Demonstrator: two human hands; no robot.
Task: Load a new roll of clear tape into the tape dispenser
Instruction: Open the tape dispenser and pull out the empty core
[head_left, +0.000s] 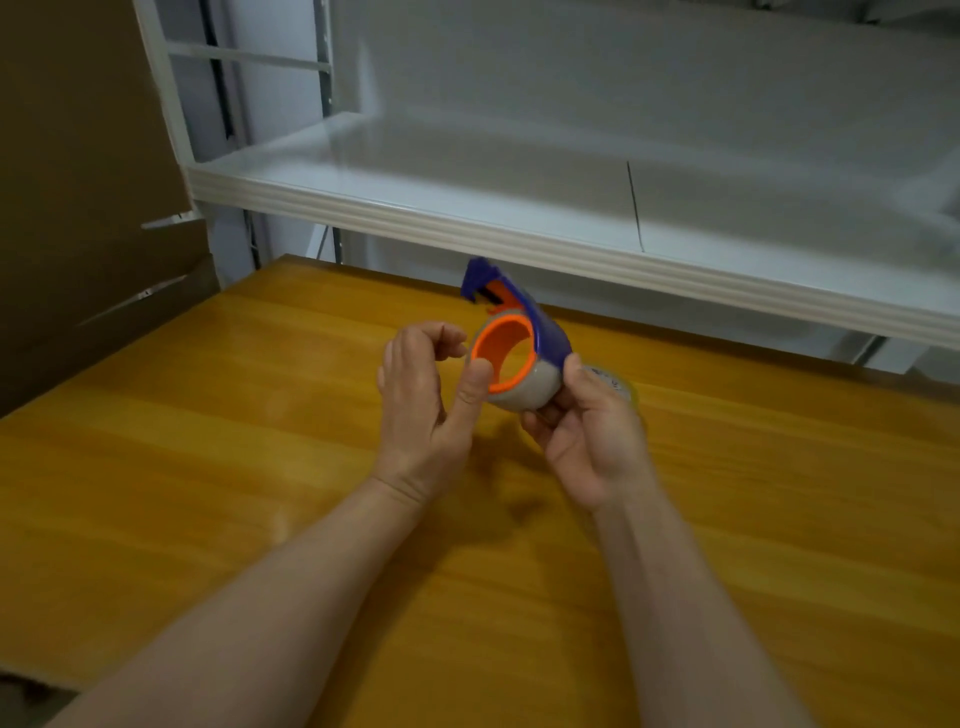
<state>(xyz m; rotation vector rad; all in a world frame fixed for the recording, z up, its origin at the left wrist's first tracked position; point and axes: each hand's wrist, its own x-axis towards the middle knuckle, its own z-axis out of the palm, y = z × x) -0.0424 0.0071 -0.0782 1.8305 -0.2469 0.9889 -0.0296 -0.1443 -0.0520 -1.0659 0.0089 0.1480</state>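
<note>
Here we go, dead centre over the wooden table (260, 441): the tape dispenser (543, 332) is up in the air, blue blade end pointing to 11 o'clock, and the roll of clear tape (540, 387) looks already seated round the orange hub (511, 332). The main job seems done! The right hand (592, 441) grips the dispenser body from 4 o'clock, fingers wrapped underneath. The left hand (421, 400) comes in at 9 o'clock, thumb (475, 384) pressed on the roll's near edge and forefinger curled at the rim. It appears to be a pinch, perhaps hunting for the loose end. What's left, I'd judge: free that end and feed it up to the cutter. A second roll (615, 384) peeks out behind the right hand at 3 o'clock, mostly hidden.
</note>
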